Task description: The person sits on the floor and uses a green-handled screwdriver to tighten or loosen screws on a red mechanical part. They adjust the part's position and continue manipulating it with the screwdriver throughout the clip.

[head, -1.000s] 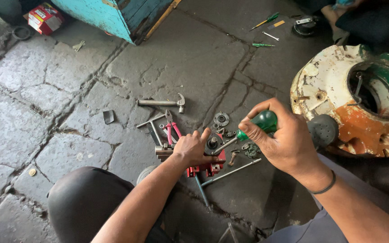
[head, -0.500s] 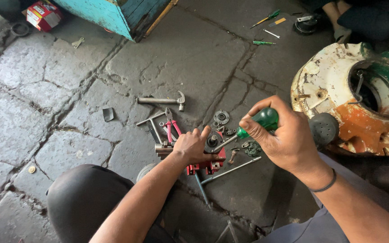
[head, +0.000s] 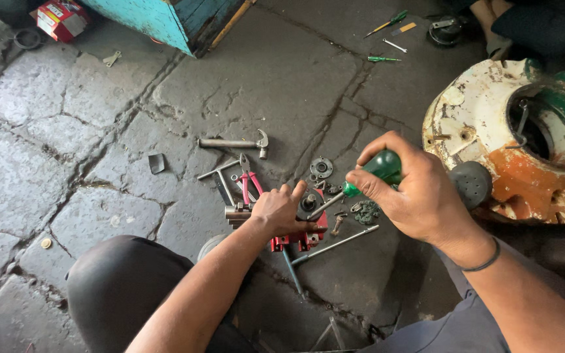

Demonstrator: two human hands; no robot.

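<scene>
A small red metal part point(head: 299, 238) lies on the stone floor point(head: 99, 111), just in front of the person's knee. The left hand point(head: 281, 210) is pressed down on it, fingers curled over its top. The right hand point(head: 413, 193) is wrapped tight around the green plastic handle of a screwdriver point(head: 361, 183), whose steel tip meets a dark round piece on the red part. Just left of the red part lie pink-handled pliers point(head: 250, 183) and a few spanners; beyond those, a steel claw hammer point(head: 233, 142). A thin steel rod point(head: 335, 245) lies just right of the red part. Well right stands a rusty white-and-green round housing point(head: 485, 124).
</scene>
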